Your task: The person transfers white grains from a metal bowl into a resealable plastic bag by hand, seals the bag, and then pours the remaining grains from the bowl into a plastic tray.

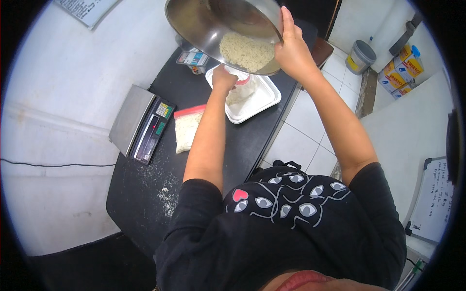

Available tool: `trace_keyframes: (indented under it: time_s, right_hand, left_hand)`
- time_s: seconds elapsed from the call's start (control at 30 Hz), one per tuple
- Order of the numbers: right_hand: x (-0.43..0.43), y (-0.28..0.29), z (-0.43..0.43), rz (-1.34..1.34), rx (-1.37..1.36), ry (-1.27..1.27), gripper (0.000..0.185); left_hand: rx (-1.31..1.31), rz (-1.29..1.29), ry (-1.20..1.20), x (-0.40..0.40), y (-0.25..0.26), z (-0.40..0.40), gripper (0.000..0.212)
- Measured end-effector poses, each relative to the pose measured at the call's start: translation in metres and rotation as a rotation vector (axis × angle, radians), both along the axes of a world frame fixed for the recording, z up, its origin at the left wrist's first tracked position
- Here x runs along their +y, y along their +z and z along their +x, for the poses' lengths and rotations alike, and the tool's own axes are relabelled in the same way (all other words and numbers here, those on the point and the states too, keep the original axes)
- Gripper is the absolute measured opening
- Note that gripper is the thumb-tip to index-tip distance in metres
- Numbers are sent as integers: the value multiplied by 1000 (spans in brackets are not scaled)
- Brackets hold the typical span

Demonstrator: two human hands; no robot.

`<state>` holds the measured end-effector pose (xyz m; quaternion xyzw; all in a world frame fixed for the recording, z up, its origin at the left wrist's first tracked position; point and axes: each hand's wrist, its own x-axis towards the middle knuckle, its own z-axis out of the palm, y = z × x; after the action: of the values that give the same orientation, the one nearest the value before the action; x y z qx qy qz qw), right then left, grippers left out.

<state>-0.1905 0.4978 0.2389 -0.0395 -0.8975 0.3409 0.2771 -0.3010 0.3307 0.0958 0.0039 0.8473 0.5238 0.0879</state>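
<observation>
My right hand (295,51) grips the rim of a large stainless steel bowl (196,22), which is tilted towards me. A heap of pale, crumb-like food (247,52) has gathered at the bowl's low side. Under that lip, my left hand (223,78) holds the top of a clear zip bag (240,92) with a pinkish-red strip. The bag stands in a white plastic tray (236,118) and has some pale crumbs inside; the bowl hides part of its mouth. A filled zip bag (187,127) with a red top lies beside my left forearm.
On the black table (233,156), a digital scale (145,125) stands by the wall at the left. White crumbs (167,200) are scattered near me. Behind the tray is a clear container (196,63). A grey bucket (360,56) and yellow-white cartons (400,72) stand beyond the tiled floor.
</observation>
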Motion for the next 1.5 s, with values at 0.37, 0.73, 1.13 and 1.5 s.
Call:
trace_keyframes:
  time_s: [0.37, 0.73, 1.13, 1.5]
  right_hand:
    - [0, -2, -6, 5, 13, 14, 75]
    - [-14, -3, -5, 6, 19, 18, 78]
    - [-7, -26, -3, -19, 60, -16, 83]
    - [-8, -50, 10, -245, 152, -25, 78]
  left_hand:
    - [-5, 40, -4, 4, 0, 1, 76]
    - [2, 59, 16, 4, -6, -3, 71]
    - [6, 24, 63, 6, 4, 2, 73]
    - [121, 21, 80, 13, -10, 0, 79]
